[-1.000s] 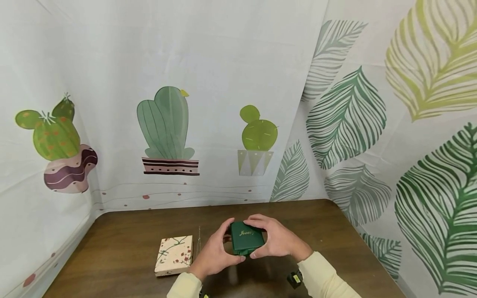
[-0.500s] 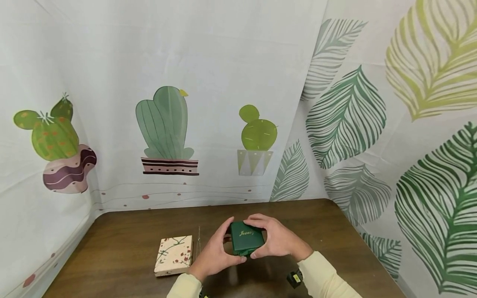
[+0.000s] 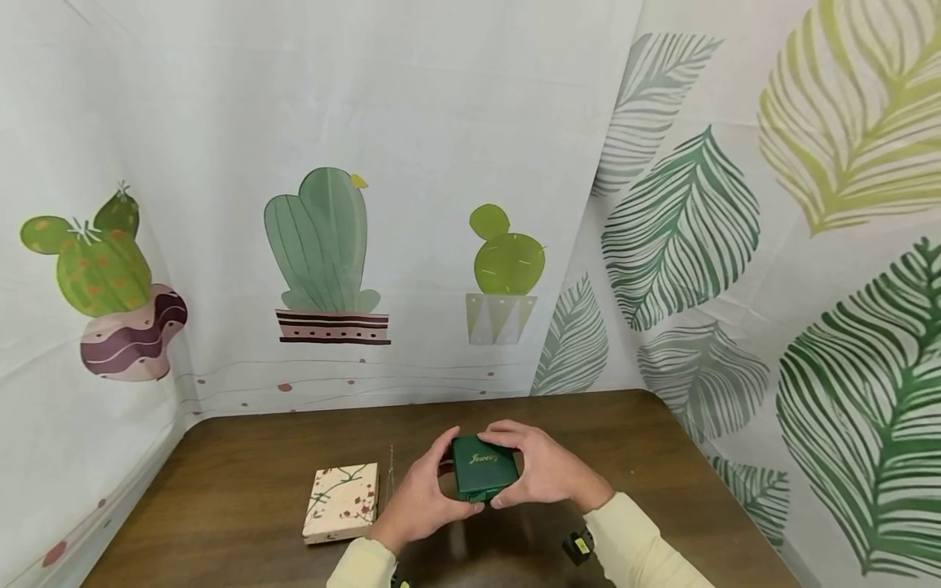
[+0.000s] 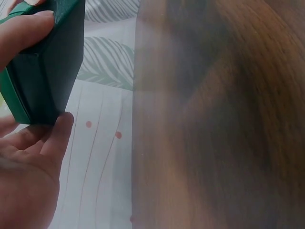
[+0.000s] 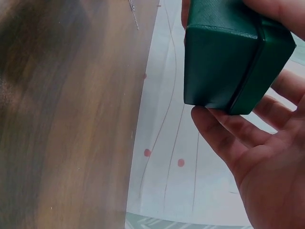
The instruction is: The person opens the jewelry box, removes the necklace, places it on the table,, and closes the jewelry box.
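Note:
A small dark green jewelry box (image 3: 483, 469) with gold lettering on its lid is held up over the table between both hands, its lid closed. My left hand (image 3: 426, 494) grips its left side, thumb at the near edge and fingers at the far side. On the other side my right hand (image 3: 544, 467) holds it the same way, thumb in front and fingertips on the lid's far edge. The left wrist view shows the box (image 4: 52, 67) between thumb and fingers. In the right wrist view, fingertips support the box (image 5: 224, 67) along one edge.
A flat cream box (image 3: 341, 502) with a floral print lies on the brown wooden table (image 3: 243, 474), left of the hands. Beside it lies a thin silver chain (image 3: 391, 469), partly hidden by the left hand. Printed curtains (image 3: 426, 122) hang behind the table.
The hands and the jewelry box keep the same hold and position on each other. The whole head view has shifted very slightly.

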A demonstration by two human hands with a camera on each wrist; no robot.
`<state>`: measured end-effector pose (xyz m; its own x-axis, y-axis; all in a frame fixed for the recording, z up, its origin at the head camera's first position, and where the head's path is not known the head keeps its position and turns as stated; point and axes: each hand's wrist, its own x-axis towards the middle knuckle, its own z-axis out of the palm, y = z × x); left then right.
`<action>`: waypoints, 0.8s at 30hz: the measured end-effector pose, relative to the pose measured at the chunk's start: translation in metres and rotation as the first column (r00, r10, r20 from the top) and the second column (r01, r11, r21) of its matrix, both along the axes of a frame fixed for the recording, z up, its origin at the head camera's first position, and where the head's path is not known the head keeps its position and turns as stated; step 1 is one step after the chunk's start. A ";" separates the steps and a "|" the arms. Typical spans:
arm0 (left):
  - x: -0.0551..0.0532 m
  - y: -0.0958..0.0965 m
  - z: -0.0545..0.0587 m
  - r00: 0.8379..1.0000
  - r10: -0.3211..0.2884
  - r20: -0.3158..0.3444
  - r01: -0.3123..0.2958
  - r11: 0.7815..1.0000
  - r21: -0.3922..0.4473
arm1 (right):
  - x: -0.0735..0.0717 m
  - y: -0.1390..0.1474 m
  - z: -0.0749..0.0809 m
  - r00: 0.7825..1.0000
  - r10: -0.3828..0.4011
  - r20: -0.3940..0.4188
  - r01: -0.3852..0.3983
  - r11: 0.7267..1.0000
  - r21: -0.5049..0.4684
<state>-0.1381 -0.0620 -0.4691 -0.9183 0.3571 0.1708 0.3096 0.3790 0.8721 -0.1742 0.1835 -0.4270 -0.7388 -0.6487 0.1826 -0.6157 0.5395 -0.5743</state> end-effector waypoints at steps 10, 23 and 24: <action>0.000 -0.001 0.001 1.000 0.003 -0.002 -0.003 1.000 0.018 | 0.000 -0.001 0.001 1.000 -0.011 -0.004 0.011 1.000 0.009; -0.001 -0.002 0.001 1.000 -0.001 -0.007 0.001 1.000 0.028 | 0.002 -0.002 0.003 1.000 -0.028 -0.005 0.028 0.999 0.015; 0.000 -0.002 0.001 1.000 -0.002 -0.004 0.002 1.000 0.028 | 0.002 -0.002 0.003 1.000 -0.029 -0.002 0.029 0.999 0.014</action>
<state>-0.1385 -0.0638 -0.4683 -0.9167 0.3544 0.1844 0.3140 0.3536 0.8811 -0.1721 0.1813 -0.4241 -0.7571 -0.6294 0.1752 -0.6006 0.5650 -0.5657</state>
